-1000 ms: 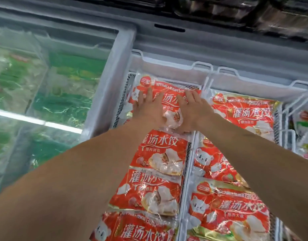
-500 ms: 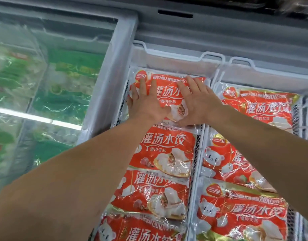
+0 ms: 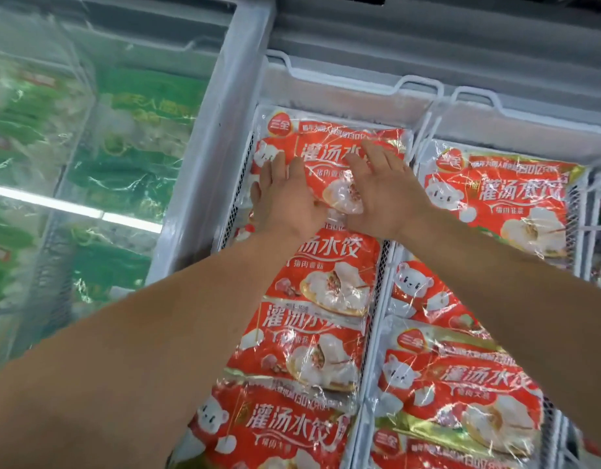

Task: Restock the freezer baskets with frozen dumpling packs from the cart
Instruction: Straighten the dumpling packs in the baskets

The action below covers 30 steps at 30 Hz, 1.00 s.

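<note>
Your left hand [image 3: 287, 201] and right hand [image 3: 385, 194], fingers spread, press flat the upper-centre red pack [image 3: 329, 147] marked "三全 灌汤水饺".

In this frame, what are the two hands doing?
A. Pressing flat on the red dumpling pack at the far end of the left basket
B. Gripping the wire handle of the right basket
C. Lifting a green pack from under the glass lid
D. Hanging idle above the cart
A: the left hand and right hand lie with straight fingers on the far red dumpling pack in the left basket.
</note>
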Tool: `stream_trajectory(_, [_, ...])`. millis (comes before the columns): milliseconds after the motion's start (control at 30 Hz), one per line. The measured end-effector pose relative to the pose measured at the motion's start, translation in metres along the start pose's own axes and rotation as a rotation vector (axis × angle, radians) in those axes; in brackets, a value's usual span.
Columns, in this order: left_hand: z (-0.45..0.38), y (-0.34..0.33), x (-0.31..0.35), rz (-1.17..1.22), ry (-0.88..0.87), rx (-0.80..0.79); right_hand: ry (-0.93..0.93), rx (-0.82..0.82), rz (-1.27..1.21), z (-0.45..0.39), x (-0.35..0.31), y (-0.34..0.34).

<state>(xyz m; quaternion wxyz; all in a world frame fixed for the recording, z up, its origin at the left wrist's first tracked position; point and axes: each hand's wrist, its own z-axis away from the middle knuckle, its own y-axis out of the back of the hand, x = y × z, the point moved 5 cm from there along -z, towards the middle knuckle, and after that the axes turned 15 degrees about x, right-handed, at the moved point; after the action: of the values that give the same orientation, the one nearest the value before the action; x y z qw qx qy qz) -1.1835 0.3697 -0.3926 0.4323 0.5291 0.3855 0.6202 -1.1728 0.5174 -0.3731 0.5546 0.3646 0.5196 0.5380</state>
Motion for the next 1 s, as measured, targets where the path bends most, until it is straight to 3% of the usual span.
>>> stream_trajectory(100, [0.052,0.010,-0.016,0.010,-0.005,0.094,0.028,0.145,-0.166,0.045,-0.026,0.003])
stream_trajectory(200, [0.097,-0.003,-0.043,-0.036,0.013,-0.078,0.064,-0.107,-0.241,0.090,-0.047,-0.028])
stream_trajectory(267, [0.117,-0.016,-0.056,-0.088,0.006,-0.229,0.084,-0.283,-0.123,0.113,-0.045,-0.054])
stream_trajectory(300, [0.122,-0.020,-0.059,-0.106,-0.007,-0.254,0.082,-0.295,-0.065,0.120,-0.040,-0.061])
stream_trajectory(867, [0.118,-0.033,-0.064,-0.155,-0.072,-0.238,0.037,-0.220,0.065,0.119,-0.036,-0.076])
stream_trajectory(1000, [0.143,-0.007,-0.070,-0.077,-0.045,-0.027,0.026,-0.053,-0.080,0.143,-0.048,-0.062])
